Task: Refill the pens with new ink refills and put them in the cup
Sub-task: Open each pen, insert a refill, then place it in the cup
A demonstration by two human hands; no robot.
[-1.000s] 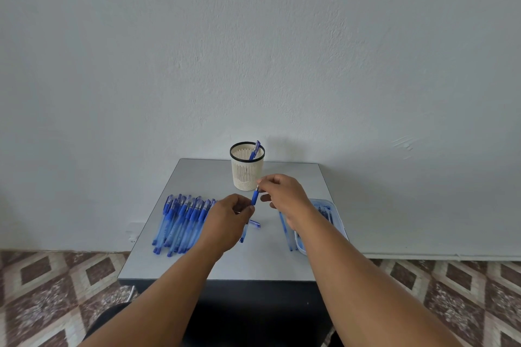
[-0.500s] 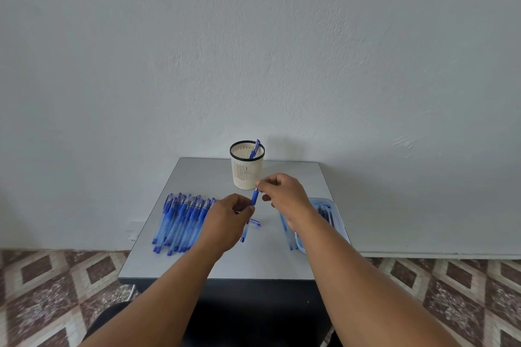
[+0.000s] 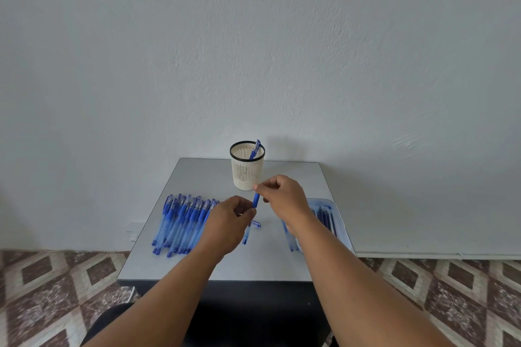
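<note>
Blue plastic pen [image 3: 256, 199], slim and near upright, is pinched at its top by the right hand [image 3: 284, 198] and at its lower end by the left hand [image 3: 229, 224], each grip curled tight. Beyond stands a slotted cream cup [image 3: 247, 169] holding one pen. Left lies a pen row [image 3: 183, 220]; right, a clear tray [image 3: 328, 220] of refills.

Hands [image 3: 259, 207] on pen [image 3: 256, 199] (blue)

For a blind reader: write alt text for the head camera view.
Two hands hold a blue pen over a grey table: right hand pinching its top, left hand its lower part. Behind stands a slotted cup holding one pen; a row of pens lies left, a tray right.
</note>
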